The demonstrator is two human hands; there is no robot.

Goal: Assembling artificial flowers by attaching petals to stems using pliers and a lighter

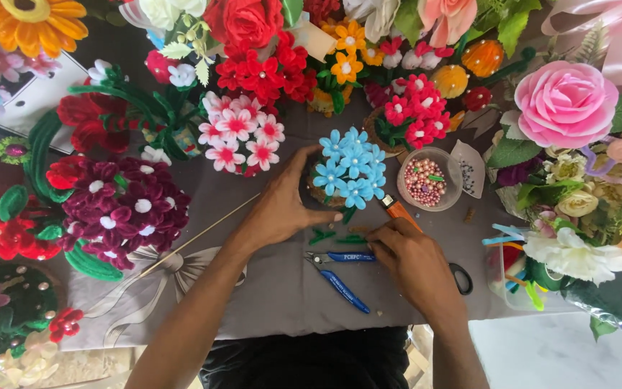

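— What are the hands doing?

— The left hand (278, 209) curls around the base of a small bunch of blue flowers (350, 169), thumb on one side and fingers wrapped on the other, holding it upright near the middle of the table (268, 288). The right hand (415, 263) lies just below it, fingers bent and pressed down on an orange-handled tool (397, 210); whether it grips or only rests there cannot be told.

— How far along does the bunch look?

— The blue heads seem finished and gathered. Green leaf pieces (336, 236) lie loose under the bunch, so the leaves appear not yet attached.

— What lies around?

— Blue pliers (340, 277) sit just beside the right hand, black scissors (461, 277) partly under it. A bowl of pink beads (425, 180) stands right of the bunch, a thin wooden stick (196, 238) runs left, and finished flowers crowd the far and side edges.
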